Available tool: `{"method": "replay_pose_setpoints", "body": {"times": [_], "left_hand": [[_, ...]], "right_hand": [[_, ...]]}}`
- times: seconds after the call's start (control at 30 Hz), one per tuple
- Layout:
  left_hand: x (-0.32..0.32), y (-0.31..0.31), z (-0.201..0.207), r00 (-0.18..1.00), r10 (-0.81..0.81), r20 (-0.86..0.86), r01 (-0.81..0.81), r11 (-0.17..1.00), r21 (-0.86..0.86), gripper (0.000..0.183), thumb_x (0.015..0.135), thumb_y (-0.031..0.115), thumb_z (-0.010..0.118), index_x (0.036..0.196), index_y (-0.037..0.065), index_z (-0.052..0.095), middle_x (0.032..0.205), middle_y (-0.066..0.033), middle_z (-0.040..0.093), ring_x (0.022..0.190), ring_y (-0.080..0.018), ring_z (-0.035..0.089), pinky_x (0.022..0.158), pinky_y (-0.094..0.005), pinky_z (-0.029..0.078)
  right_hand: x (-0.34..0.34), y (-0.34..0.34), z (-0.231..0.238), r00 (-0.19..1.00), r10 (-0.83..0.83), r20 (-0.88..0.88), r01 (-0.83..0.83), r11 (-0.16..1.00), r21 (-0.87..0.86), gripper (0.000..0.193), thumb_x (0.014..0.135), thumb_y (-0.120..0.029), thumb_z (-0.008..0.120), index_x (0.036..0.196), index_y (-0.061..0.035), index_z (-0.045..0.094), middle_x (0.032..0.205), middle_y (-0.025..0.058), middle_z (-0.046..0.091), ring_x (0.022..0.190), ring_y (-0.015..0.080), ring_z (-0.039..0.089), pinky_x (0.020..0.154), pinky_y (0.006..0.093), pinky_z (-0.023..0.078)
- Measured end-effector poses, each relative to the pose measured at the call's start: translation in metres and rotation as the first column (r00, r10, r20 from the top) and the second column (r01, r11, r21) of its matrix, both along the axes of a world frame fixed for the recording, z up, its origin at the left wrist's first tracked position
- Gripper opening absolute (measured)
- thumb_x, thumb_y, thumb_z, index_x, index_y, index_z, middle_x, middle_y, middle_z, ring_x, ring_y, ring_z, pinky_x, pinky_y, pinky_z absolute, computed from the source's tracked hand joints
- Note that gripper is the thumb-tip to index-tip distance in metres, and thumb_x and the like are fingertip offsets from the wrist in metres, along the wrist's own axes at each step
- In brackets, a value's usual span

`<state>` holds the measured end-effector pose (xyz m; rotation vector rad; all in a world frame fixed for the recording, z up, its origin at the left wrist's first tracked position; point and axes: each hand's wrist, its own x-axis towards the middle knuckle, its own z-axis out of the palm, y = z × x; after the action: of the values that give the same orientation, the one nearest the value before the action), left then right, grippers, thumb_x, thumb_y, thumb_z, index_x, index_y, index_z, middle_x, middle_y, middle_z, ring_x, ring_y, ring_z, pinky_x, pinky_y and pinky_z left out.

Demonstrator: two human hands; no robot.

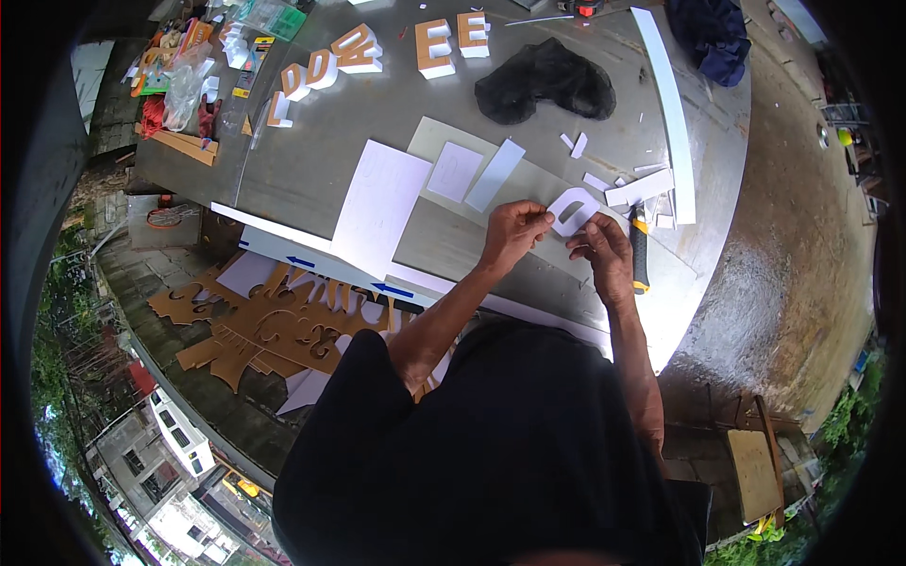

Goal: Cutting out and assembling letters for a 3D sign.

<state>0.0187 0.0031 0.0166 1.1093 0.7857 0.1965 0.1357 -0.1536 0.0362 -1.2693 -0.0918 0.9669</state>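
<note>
A flat white cut-out shaped like the letter D [558, 205] is held up over the metal table, its middle cut through. My left hand [514, 231] pinches its left edge between thumb and fingers. At its lower right edge, my right hand [609, 257] grips it with bent fingers. Just right of that hand lies a black-and-yellow utility knife [641, 255]. White offcuts [642, 187] are scattered beyond it. Left of the hands lie a large white sheet [379, 193], a smaller white rectangle [455, 171] and a pale blue-grey strip [495, 175].
Several brown-faced white block letters [435, 49] stand at the far side, near a black cloth [545, 81]. A long white strip [668, 113] runs along the right. Tools and plastic bags [186, 90] crowd the far left corner. Brown cut panels [269, 325] lie below the table's left edge.
</note>
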Motion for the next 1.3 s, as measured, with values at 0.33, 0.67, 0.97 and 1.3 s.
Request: {"method": "replay_pose_setpoints", "body": {"times": [0.33, 0.67, 0.97, 1.3], "left_hand": [[-0.025, -0.006, -0.006, 0.998, 0.055, -0.035, -0.028, 0.843, 0.537, 0.018, 0.092, 0.012, 0.077, 0.103, -0.001, 0.071, 0.074, -0.0032, 0.070, 0.061, -0.0072, 0.059, 0.058, -0.0246, 0.050], [-0.105, 0.054, -0.039, 0.951, 0.303, -0.056, -0.172, 0.673, 0.719, 0.030, 0.087, 0.002, 0.076, 0.117, 0.004, 0.070, 0.084, -0.0030, 0.065, 0.069, -0.0108, 0.060, 0.064, -0.0263, 0.050], [-0.104, 0.054, -0.048, 0.960, 0.274, -0.064, -0.103, 0.554, 0.826, 0.031, 0.087, 0.000, 0.074, 0.117, 0.007, 0.070, 0.085, -0.0017, 0.060, 0.070, -0.0138, 0.057, 0.065, -0.0292, 0.051], [-0.114, 0.071, -0.035, 0.990, 0.129, -0.050, -0.062, 0.740, 0.670, 0.032, 0.089, 0.003, 0.076, 0.120, 0.004, 0.069, 0.086, -0.0012, 0.065, 0.073, -0.0105, 0.059, 0.068, -0.0263, 0.051]], "right_hand": [[-0.005, -0.002, -0.018, 0.995, 0.023, 0.095, -0.004, 0.981, -0.195, 0.030, 0.103, -0.031, 0.062, 0.091, -0.0032, 0.061, 0.063, 0.0070, 0.060, 0.052, 0.0138, 0.061, 0.044, 0.0266, 0.047], [-0.008, -0.005, -0.009, 0.973, 0.074, 0.219, -0.025, 0.976, -0.218, 0.033, 0.101, -0.028, 0.060, 0.100, 0.0052, 0.060, 0.066, 0.0126, 0.064, 0.053, 0.0183, 0.064, 0.049, 0.0306, 0.057], [-0.004, 0.003, -0.016, 0.996, 0.038, 0.083, -0.019, 0.974, -0.224, 0.029, 0.098, -0.020, 0.059, 0.107, 0.0076, 0.059, 0.074, 0.0140, 0.064, 0.058, 0.0208, 0.067, 0.053, 0.0316, 0.058], [-0.040, 0.012, -0.013, 0.347, 0.336, 0.876, 0.484, 0.735, -0.474, 0.030, 0.092, -0.013, 0.067, 0.121, -0.0054, 0.065, 0.088, 0.0145, 0.066, 0.064, 0.0318, 0.068, 0.055, 0.0404, 0.055]]}}
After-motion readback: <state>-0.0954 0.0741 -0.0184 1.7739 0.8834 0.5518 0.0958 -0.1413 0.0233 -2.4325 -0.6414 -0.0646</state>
